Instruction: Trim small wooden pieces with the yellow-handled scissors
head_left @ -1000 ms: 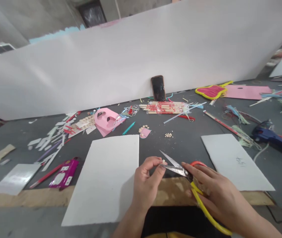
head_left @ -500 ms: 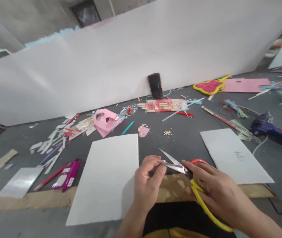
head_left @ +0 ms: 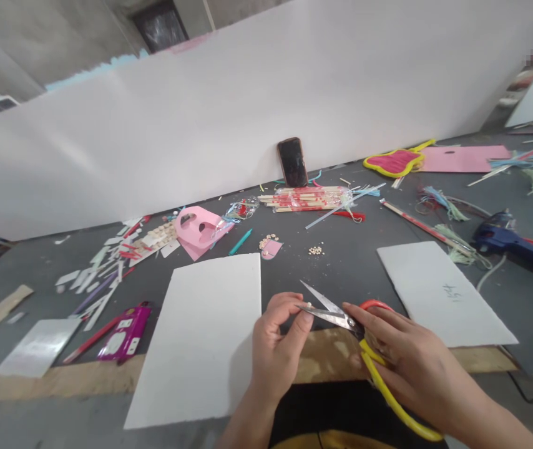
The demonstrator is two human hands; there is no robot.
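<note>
My right hand is wrapped round the handles of a pair of scissors, one handle yellow and one red-orange. The blades are parted and point left toward my left hand. Thumb and forefinger of that hand pinch a tiny pale piece, which lies against the lower blade near its tip; its kind is too small to make out. Beyond the blades sits a little pile of pale cut bits on the dark table. More such bits lie around a small pink paper piece.
White boards lie left and right of my hands. A phone leans on the white partition behind wrapped sticks. A teal pen, a pink cutout, a purple packet and a blue glue gun are around.
Hardly anything differs. The view has shifted very slightly; both hands and the parted scissors keep their positions, with the tiny piece still pinched at the blade.
</note>
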